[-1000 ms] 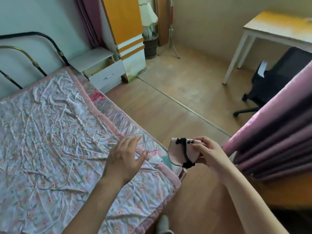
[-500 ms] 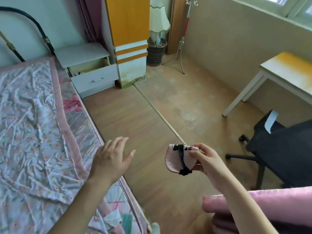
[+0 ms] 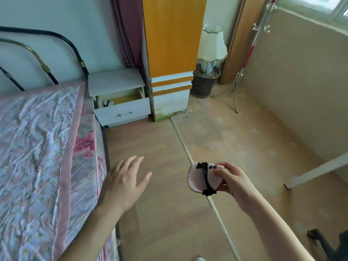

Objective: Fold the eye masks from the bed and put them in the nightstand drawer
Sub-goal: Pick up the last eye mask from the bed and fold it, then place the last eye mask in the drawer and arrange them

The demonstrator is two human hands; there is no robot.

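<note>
Eye mask [image 3: 200, 177]: folded pink, black strap across it, pinched in my right hand [image 3: 232, 180].
Left hand [image 3: 123, 182]: empty, fingers spread, just off the bed [image 3: 43, 157] edge.
Drawer [image 3: 123, 112]: pulled open in the nightstand [image 3: 115, 82], well ahead of both hands; something pale lies inside, unclear.
Progress: folding looks done, I judge; carrying it over and dropping it in remain.

The left hand [image 3: 125, 182] reaches toward twelve o'clock, palm down, fingers straight and spread, holding nothing. At its three o'clock, the right hand [image 3: 232, 182] pinches a folded eye mask [image 3: 199, 178], forearm bare.
</note>
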